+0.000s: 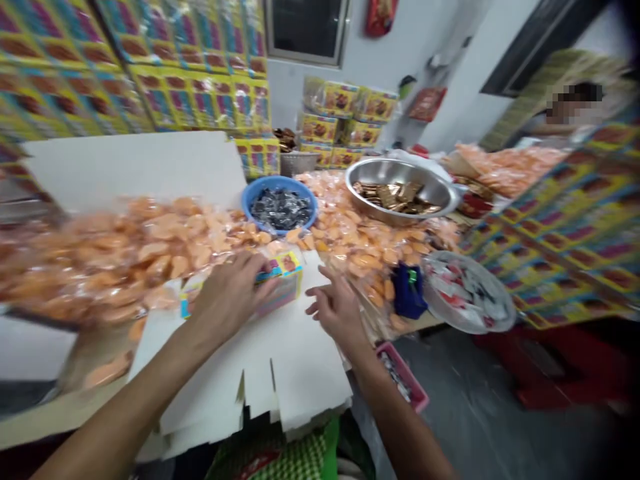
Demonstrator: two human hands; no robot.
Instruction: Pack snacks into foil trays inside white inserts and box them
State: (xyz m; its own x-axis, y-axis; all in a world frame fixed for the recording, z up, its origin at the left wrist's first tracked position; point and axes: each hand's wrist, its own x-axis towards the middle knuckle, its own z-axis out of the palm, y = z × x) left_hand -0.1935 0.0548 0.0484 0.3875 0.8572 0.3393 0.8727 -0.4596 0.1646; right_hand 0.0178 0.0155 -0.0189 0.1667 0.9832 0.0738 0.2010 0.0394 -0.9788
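Note:
My left hand (233, 290) lies over a small box (287, 268) printed in yellow, pink and blue, its fingers and thumb gripping the top and near side. Part of the box is hidden under that hand. To the right, apart from the box, my right hand (340, 310) hovers with its fingers bent and spread, holding nothing. Beneath both is a stack of flat white cardboard sheets (215, 370) with slots cut in the near edge. Clear-wrapped orange pieces (160, 247) are heaped just beyond the sheets.
A blue basin (245, 200) of dark packets and a metal bowl (435, 179) of gold-brown packets stand behind. At right are a dark blue object (407, 293), a clear tub (500, 313) and stacked printed boxes (565, 227). A pink bin (417, 393) sits lower. Another person is at the far right.

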